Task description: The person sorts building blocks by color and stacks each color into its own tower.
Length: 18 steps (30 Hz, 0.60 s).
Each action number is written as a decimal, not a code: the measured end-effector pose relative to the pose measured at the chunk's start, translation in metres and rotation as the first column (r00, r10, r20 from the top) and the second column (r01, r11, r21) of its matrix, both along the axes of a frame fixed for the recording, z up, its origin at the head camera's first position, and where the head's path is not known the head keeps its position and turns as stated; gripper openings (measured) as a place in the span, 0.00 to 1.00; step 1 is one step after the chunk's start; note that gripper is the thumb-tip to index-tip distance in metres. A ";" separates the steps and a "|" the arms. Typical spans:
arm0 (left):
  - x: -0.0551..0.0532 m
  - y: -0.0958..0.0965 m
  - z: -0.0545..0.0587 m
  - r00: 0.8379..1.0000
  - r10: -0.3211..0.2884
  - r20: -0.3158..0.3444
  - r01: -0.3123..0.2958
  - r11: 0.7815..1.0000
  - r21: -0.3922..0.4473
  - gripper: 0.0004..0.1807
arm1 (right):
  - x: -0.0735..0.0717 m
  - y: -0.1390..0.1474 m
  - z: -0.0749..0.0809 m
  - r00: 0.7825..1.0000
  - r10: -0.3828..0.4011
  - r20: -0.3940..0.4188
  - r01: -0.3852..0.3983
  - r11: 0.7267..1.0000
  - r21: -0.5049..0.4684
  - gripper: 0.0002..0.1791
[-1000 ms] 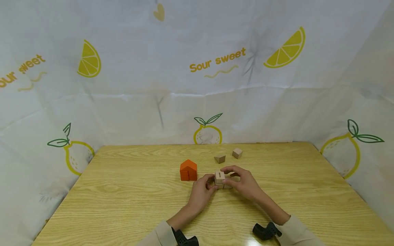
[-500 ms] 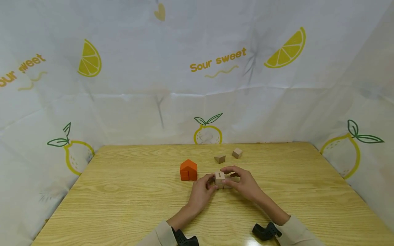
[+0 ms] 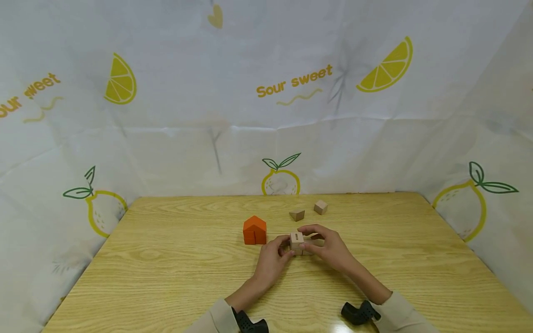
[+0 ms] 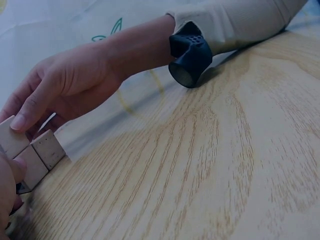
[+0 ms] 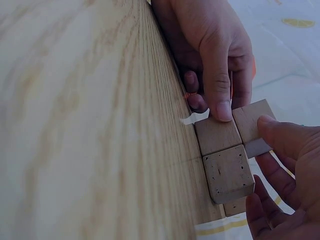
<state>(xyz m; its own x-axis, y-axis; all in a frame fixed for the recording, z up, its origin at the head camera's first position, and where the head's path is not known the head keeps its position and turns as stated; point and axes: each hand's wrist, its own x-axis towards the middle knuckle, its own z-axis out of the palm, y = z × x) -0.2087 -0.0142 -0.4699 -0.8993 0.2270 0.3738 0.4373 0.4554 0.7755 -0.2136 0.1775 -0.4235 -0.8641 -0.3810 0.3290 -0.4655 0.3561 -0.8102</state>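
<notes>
In the head view, a pale wooden block [image 3: 297, 237] with a dark slot in its top face sits over the left of two lower blocks. My right hand [image 3: 331, 249] pinches this upper block, its thumb on the near face. On the left, my left hand [image 3: 272, 260] grips the lower left block [image 5: 217, 134], thumb against its near face. Beside that one is the lower right block [image 5: 228, 172], marked with small dark holes. Another block [image 5: 235, 206] shows partly behind it in the right wrist view. Fingers hide the blocks' far sides.
A small orange block house [image 3: 255, 231] stands left of the hands on the wooden table [image 3: 175, 268]. Beyond the hands lie a wooden wedge [image 3: 297, 215] and a wooden cube [image 3: 320, 207]. A lemon-print white curtain [image 3: 187, 157] hangs behind the table.
The upper block has come down slightly onto the lower left block, my right hand still pinching it. Both hands stay in nearly the same place.
</notes>
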 end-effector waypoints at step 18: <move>-0.001 0.000 -0.001 1.000 0.007 -0.019 -0.006 1.000 0.014 0.18 | -0.021 0.020 -0.015 0.998 -0.064 -0.026 0.063 0.998 -0.015 0.20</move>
<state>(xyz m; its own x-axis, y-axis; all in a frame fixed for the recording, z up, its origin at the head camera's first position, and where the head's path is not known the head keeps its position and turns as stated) -0.2094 -0.0139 -0.4709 -0.8934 0.2157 0.3942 0.4492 0.4473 0.7734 -0.2344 0.1978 -0.4390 -0.8773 -0.3207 0.3570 -0.4636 0.3746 -0.8030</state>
